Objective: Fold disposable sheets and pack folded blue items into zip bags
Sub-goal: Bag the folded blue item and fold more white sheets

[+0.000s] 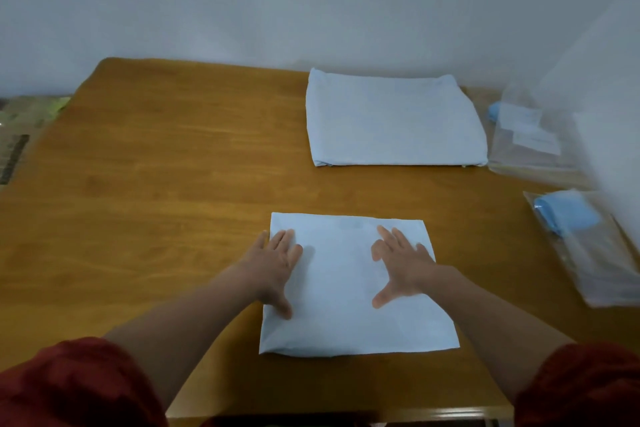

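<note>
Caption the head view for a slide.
Left hand and right hand press a folded pale blue disposable sheet flat on a wooden table near clear zip bags.

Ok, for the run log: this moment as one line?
left hand: flat on near folded pale-blue disposable sheet | right hand: likewise | far folded pale-blue stack: untouched | clear zip bags: right edge

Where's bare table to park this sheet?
Biggest bare patch: the left half of the table, bordered by the left edge, the folded sheet under the left hand and right hand, and the far stack. A narrower strip runs between sheet and stack. The right side is crowded with zip bags.
</note>
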